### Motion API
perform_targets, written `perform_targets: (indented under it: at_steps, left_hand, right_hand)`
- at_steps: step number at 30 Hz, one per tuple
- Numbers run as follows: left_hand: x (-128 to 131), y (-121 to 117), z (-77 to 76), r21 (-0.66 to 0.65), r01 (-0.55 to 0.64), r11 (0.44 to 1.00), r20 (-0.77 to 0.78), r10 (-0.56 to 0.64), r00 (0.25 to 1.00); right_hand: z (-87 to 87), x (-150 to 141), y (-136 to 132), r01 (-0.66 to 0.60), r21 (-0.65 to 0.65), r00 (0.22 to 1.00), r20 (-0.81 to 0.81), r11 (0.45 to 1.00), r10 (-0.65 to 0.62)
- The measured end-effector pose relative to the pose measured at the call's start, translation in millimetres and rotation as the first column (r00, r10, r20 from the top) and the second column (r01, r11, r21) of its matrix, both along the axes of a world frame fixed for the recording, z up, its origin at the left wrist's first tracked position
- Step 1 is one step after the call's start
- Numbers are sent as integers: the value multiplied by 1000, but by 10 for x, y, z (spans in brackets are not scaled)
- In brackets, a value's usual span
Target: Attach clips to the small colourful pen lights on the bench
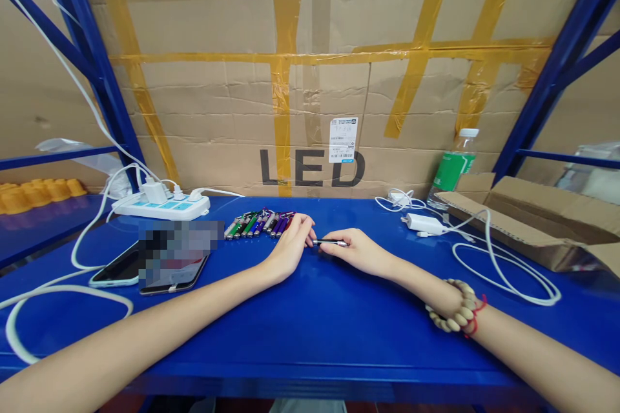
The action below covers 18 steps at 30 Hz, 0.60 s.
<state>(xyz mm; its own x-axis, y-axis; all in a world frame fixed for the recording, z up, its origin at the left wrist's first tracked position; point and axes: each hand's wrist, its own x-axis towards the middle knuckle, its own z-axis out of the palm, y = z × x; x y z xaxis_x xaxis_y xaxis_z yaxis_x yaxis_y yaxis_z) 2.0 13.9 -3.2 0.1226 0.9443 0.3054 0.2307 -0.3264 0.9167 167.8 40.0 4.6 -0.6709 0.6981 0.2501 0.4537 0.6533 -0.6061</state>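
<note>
My right hand [357, 250] pinches a slim black tube with silver ends [330, 242], shaped like a penlight, and holds it level just above the blue shelf top [314, 329]. My left hand [290, 245] rests on its edge with the fingers stretched out, its fingertips close to the tube's left end; whether they touch it I cannot tell. Beside the left hand lies a row of several similar small metal tubes [254, 224] in green, black, purple, silver and red. Part of that row is hidden behind the left hand.
Two phones, one a dark phone [169, 284], lie at the left before a white power strip [165, 208] with cables. To the right are a white adapter [423, 224] with a looped cord, a green-labelled bottle [453, 171] and an open cardboard box [542, 222]. Taped cardboard [223, 116] stands behind.
</note>
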Motion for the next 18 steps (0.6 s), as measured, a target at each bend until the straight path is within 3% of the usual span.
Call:
perform_targets:
  at_steps: [18]
  left_hand:
    - [15, -15, 20, -3, -16, 1000, 9, 16, 1000]
  right_hand:
    - [15, -2, -28, -16, -28, 1000, -24, 999, 15]
